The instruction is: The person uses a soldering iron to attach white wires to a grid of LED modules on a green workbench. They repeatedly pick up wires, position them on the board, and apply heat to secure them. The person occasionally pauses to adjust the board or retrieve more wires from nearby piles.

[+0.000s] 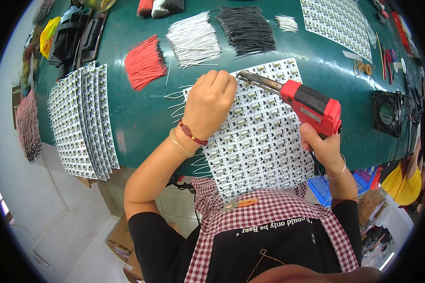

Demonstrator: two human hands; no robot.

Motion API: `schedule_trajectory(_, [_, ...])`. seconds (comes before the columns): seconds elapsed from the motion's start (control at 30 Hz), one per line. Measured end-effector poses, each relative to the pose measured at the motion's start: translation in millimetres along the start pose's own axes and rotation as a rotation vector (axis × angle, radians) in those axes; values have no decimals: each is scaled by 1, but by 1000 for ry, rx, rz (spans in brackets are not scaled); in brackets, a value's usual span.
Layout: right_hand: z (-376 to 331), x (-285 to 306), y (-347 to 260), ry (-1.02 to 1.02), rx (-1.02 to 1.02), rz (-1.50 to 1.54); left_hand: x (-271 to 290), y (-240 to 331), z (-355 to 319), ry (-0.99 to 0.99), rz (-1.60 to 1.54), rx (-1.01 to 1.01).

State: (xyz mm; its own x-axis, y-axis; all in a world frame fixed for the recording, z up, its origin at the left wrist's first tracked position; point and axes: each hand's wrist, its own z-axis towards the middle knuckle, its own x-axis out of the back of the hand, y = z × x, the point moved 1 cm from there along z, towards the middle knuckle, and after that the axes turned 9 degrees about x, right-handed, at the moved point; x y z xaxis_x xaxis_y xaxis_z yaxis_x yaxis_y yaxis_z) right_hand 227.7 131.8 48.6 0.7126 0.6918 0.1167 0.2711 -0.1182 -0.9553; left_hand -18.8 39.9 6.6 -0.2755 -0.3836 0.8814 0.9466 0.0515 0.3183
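Observation:
My right hand grips a red and black soldering gun by its handle. The gun's dark metal tip points left and reaches the upper part of a white circuit board panel covered in rows of small components. Right beside that tip, the fingers of my left hand are closed in a pinch over the panel; what they hold is hidden behind the knuckles. White wires stick out from the panel's left edge. The panel lies on the green table and overhangs its near edge toward my checked apron.
Bundles of red wires, white wires and black wires lie at the far side. Stacked panels stand at left, another panel at far right. A black fan sits at right. Orange-handled cutters rest against my apron.

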Motion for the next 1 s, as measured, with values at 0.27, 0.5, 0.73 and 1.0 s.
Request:
schedule_trajectory(0.27, [-6,5,0,72,82,22,1,1,0,0,17,-1])
schedule_trajectory(0.5, [-4,3,-1,70,52,131,0,1,1,2,96,-28])
schedule_trajectory(0.73, [-3,3,-1,81,61,146,6,5,-1,10,248,-19])
schedule_trajectory(1.0, [-2,1,-4,97,40,153,12,-18,12,62,105,-18])
